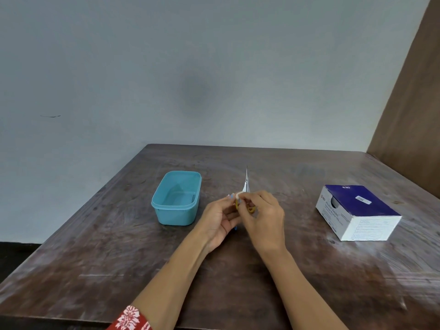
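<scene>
Head view, inspection of the work at the centre of the tabletop (95, 258).

Item in hand: you hold a pair of scissors (246, 184) with yellow handles above the tabletop, between your two hands. Its long axis runs 6 to 12 o'clock, with the handles toward you and the closed blades pointing to 12 o'clock, away from your body.

Left hand (220, 220): palm turned up, fingers curled, grip closed on the scissors at the handle end from the 9 o'clock side.

Right hand (264, 217): comes in from 3 o'clock, fingertips pinching a white pad (238, 195) against the scissors just above the handles, at the base of the blades. How much of the pad wraps the metal is hidden by your fingers.

Judgement: a wipe along the blades would run from the pad's position toward 12 o'clock. The right hand is the one placed for it, while the left steadies the tool. Keep the blade tip clear of your fingers.

Surroundings: a blue container (176, 216) stands open at 9 o'clock, near the left hand. A blue-and-white box (357, 210) sits at 3 o'clock, well apart.
</scene>
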